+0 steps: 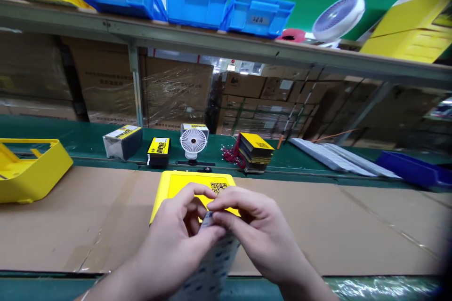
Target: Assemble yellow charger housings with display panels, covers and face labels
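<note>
A pale strip with dark blue marks (pixel 215 263) hangs down from between my hands at the centre. My left hand (pixel 180 244) is closed on its upper left edge, thumb on top. My right hand (pixel 257 230) pinches the strip's top corner between thumb and forefinger, close to the left fingertips. Just beyond both hands lies a yellow panel (pixel 176 183) bearing a QR code, on the brown cardboard (pixel 310 225). Its near part is hidden by my hands.
A yellow housing (pixel 42 174) stands at the left. Behind the cardboard are boxed packs (pixel 158 152), a small white fan (pixel 193 142), stacked yellow-topped plates (pixel 257 153) with red wires, and grey strips (pixel 328 157). Blue bins (pixel 196 4) line the shelf above.
</note>
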Demonstrator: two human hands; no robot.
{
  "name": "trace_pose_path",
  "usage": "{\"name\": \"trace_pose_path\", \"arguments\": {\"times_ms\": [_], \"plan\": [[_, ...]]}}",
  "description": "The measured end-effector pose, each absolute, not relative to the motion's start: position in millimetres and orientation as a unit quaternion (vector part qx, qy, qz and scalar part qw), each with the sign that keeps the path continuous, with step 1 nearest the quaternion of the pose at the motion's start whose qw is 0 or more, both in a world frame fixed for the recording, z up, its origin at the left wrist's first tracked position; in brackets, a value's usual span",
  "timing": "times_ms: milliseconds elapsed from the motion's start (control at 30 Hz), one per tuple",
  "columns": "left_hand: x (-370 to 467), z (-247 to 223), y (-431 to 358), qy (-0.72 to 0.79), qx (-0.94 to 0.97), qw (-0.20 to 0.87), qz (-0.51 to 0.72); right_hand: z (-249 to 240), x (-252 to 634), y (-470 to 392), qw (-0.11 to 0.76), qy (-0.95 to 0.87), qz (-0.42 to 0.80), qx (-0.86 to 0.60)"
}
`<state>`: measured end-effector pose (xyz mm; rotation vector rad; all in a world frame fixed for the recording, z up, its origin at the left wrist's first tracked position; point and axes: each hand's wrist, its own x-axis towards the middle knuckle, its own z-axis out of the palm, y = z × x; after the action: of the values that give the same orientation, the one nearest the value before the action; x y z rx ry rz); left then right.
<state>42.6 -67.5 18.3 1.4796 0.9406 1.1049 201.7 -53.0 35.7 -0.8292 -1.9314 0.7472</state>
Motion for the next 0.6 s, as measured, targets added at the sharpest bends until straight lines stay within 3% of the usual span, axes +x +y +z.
{"name": "trace_pose_path", "arguments": {"times_ms": [100, 233, 400, 600], "plan": [[50.2, 5.5, -71.8, 0.244, 0.461, 0.704, 0.482, 35.2, 203.1, -53.7, 0.513, -0.739, 0.26, -0.35], [61.4, -12.1, -75.3, 0.087, 0.27, 0.898, 0.337, 29.5, 201.3, -47.7, 0.585, -0.693, 0.125, -0.402], [68.0, -18.9, -71.5, 0.07, 0.207, 0.921, 0.323, 20.1, 197.2, -39.0, 0.563, -0.737, -0.068, -0.369], [61.9, -11.7, -72.8, 0.205, 0.241, 0.878, 0.358, 22.3, 198.0, -41.9, 0.485, -0.764, -0.065, -0.42]]}}
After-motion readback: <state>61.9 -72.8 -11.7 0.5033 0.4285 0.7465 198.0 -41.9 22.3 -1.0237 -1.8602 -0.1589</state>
